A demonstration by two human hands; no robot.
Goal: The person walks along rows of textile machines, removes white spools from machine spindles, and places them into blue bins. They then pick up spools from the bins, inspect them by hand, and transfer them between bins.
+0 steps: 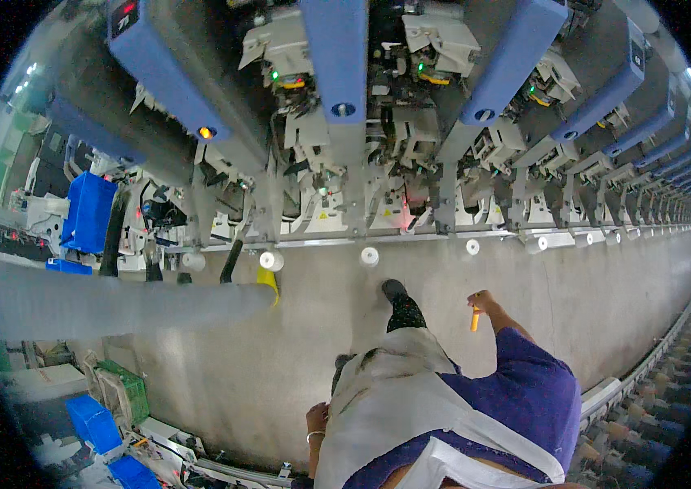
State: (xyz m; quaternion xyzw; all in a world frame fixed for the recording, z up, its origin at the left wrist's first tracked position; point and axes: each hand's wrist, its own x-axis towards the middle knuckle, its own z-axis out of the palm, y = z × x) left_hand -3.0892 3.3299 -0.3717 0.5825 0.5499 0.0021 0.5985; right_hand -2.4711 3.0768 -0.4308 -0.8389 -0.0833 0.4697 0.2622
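Observation:
My right hand (483, 301) is stretched out over the floor on the right, closed around the upper end of a slim orange bobbin tube (475, 319). The tube points down from the fingers. My left hand (317, 418) hangs low beside the pale apron (386, 383), with a light band at the wrist. Its fingers are partly covered, and nothing can be made out in them. In front stands a long row of winding machine units with blue housings (337, 57). White yarn packages (370, 257) sit along their lower rail.
A thick grey hose or duct (133, 306) with a yellow end (268, 285) crosses from the left. Blue bins (88, 212) and a green crate (123, 389) stand on the left. Rows of bobbins (655, 424) line the lower right. My shoe (394, 289) is on the aisle floor (223, 367).

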